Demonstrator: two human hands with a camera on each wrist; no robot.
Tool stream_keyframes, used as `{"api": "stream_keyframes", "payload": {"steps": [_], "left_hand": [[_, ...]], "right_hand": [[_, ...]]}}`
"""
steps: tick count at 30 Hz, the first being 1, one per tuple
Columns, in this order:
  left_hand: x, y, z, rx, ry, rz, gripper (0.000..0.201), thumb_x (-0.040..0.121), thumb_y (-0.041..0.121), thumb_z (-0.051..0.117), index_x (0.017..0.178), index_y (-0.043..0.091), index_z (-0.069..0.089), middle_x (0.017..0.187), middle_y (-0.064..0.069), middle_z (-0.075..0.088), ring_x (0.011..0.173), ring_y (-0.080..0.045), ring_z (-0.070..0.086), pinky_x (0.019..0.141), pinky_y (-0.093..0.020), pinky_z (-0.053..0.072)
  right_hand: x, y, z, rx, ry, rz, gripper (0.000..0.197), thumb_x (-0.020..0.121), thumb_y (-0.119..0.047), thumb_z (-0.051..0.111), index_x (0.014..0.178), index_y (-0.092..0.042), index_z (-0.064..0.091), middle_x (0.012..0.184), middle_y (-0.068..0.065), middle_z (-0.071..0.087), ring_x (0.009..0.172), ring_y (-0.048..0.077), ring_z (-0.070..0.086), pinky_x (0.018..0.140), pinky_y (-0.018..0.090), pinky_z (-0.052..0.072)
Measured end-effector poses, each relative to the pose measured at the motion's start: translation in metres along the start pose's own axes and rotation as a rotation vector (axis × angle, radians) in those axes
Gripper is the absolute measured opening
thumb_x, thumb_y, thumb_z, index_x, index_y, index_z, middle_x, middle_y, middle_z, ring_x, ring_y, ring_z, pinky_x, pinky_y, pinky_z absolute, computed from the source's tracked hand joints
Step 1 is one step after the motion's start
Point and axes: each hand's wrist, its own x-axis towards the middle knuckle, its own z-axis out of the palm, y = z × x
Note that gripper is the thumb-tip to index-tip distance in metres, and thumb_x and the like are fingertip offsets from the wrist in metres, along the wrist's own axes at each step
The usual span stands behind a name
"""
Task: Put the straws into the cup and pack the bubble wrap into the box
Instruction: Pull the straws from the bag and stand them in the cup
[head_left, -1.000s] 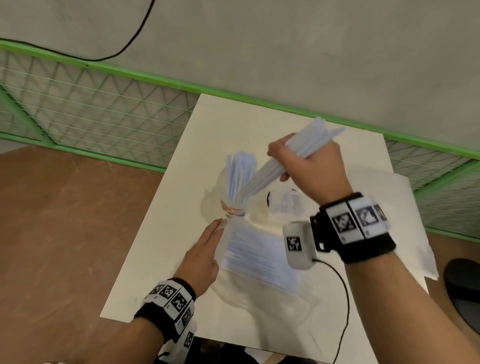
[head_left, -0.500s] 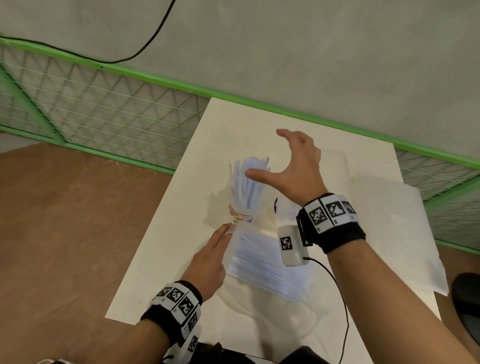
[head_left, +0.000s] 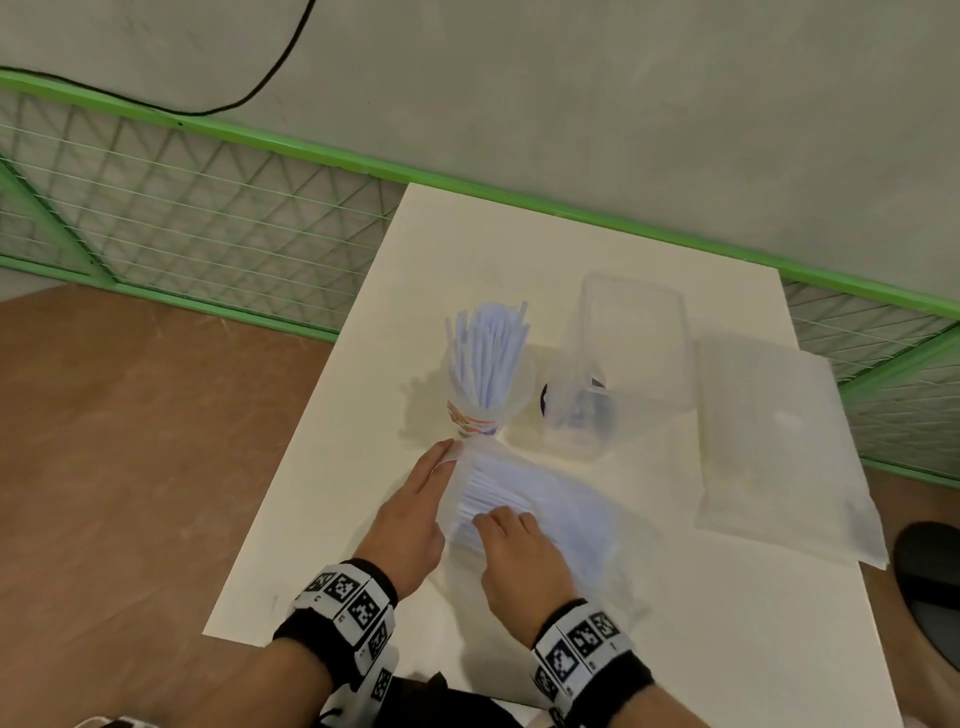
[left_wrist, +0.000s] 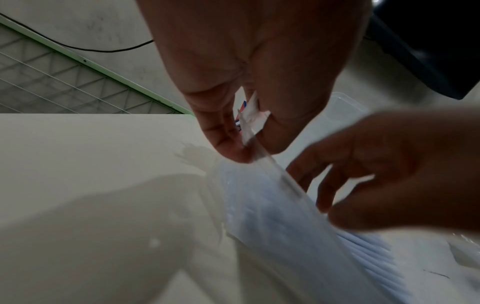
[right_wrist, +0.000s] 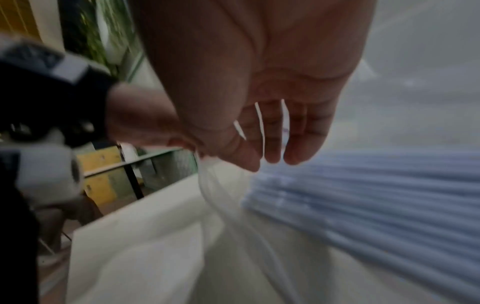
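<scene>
A patterned cup (head_left: 480, 415) stands mid-table with a bunch of white straws (head_left: 488, 358) upright in it. In front of it lies a clear bag (head_left: 566, 525) with more white straws (right_wrist: 376, 195) inside. My left hand (head_left: 447, 457) pinches the bag's open edge (left_wrist: 253, 142) between thumb and finger. My right hand (head_left: 493, 519) is at the bag's mouth, its fingers (right_wrist: 272, 152) nearly straight over the straw ends and holding nothing. The clear plastic box (head_left: 631, 343) stands behind, and the bubble wrap (head_left: 774, 441) lies flat to its right.
A small clear container (head_left: 576, 415) with something dark beside it stands between cup and box. The white table (head_left: 322, 545) ends close on the left, above brown floor. Green mesh fencing (head_left: 208, 223) runs behind. A black object (head_left: 930, 582) sits at the right edge.
My right hand held a bundle of straws over the cup, let them go into it, then came down to the bag's mouth. The left hand stayed on the bag's edge.
</scene>
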Motion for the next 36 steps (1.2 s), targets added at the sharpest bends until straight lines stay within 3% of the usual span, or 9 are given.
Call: {"api": "stream_keyframes", "payload": {"steps": [4,8,14,18,22,26,28,31,36], "left_hand": [[0.0,0.002,0.0,0.004,0.008,0.009,0.095,0.076,-0.013,0.049,0.154,0.032,0.017,0.16,0.02,0.009,0.114,-0.02,0.054,0.088,-0.011,0.035],[-0.003,0.001,-0.001,0.019,0.012,0.013,0.094,0.076,-0.01,0.051,0.153,0.033,0.018,0.159,0.024,0.008,0.103,-0.016,0.056,0.081,-0.011,0.037],[-0.008,0.002,-0.002,0.027,0.021,0.017,0.095,0.076,-0.01,0.052,0.154,0.032,0.018,0.159,0.023,0.007,0.106,-0.015,0.055,0.081,-0.008,0.035],[-0.013,0.003,-0.002,0.021,0.02,0.025,0.094,0.076,-0.01,0.052,0.153,0.031,0.019,0.159,0.024,0.008,0.11,-0.014,0.053,0.084,-0.006,0.033],[-0.017,0.001,-0.002,0.013,0.02,0.019,0.094,0.076,-0.011,0.051,0.153,0.032,0.019,0.158,0.025,0.008,0.11,-0.013,0.051,0.084,-0.004,0.032],[-0.018,0.0,-0.002,-0.003,0.019,0.017,0.094,0.076,-0.012,0.051,0.153,0.032,0.019,0.158,0.025,0.008,0.11,-0.013,0.051,0.085,-0.003,0.031],[-0.018,0.0,-0.002,-0.006,0.023,0.016,0.095,0.076,-0.012,0.051,0.153,0.033,0.019,0.158,0.026,0.009,0.109,-0.014,0.052,0.083,-0.003,0.032],[-0.019,0.0,-0.002,-0.006,0.02,0.013,0.095,0.076,-0.012,0.051,0.153,0.033,0.019,0.158,0.025,0.009,0.111,-0.014,0.051,0.084,-0.003,0.032],[-0.019,-0.001,-0.003,-0.011,0.012,0.013,0.095,0.077,-0.012,0.051,0.153,0.035,0.017,0.158,0.027,0.007,0.107,-0.012,0.051,0.078,0.005,0.029]], "right_hand": [[0.004,0.009,0.027,-0.086,0.07,0.102,0.055,0.056,-0.005,0.078,0.108,-0.013,0.063,0.106,0.004,0.062,0.091,0.026,0.063,0.07,0.033,0.053],[0.003,0.012,0.039,-0.145,0.114,0.104,0.051,0.035,-0.01,0.088,0.083,-0.017,0.07,0.083,0.0,0.066,0.07,0.02,0.063,0.057,0.028,0.053],[0.002,0.013,0.048,-0.154,0.089,0.104,0.044,0.03,-0.011,0.09,0.068,-0.017,0.069,0.069,0.0,0.064,0.061,0.018,0.062,0.054,0.028,0.053],[0.003,0.013,0.052,-0.12,0.135,0.122,0.042,0.032,-0.012,0.088,0.07,-0.017,0.069,0.066,-0.001,0.064,0.061,0.017,0.063,0.053,0.026,0.052],[0.004,0.011,0.058,-0.098,0.182,0.141,0.045,0.044,-0.009,0.084,0.085,-0.015,0.067,0.073,0.0,0.065,0.067,0.021,0.065,0.054,0.034,0.055],[0.008,0.011,0.056,-0.072,0.183,0.147,0.039,0.041,-0.012,0.086,0.074,-0.02,0.068,0.074,-0.002,0.064,0.068,0.018,0.065,0.056,0.031,0.055],[0.009,0.011,0.052,-0.059,0.164,0.163,0.035,0.047,-0.016,0.084,0.078,-0.02,0.069,0.079,-0.003,0.065,0.074,0.016,0.065,0.063,0.029,0.055],[0.01,0.011,0.053,-0.046,0.066,0.169,0.036,0.075,-0.01,0.061,0.111,-0.014,0.06,0.105,0.004,0.063,0.102,0.024,0.06,0.089,0.041,0.05],[0.011,0.012,0.057,-0.037,0.029,0.159,0.039,0.08,-0.011,0.053,0.119,-0.014,0.054,0.115,0.005,0.06,0.111,0.026,0.055,0.096,0.047,0.045]]}}
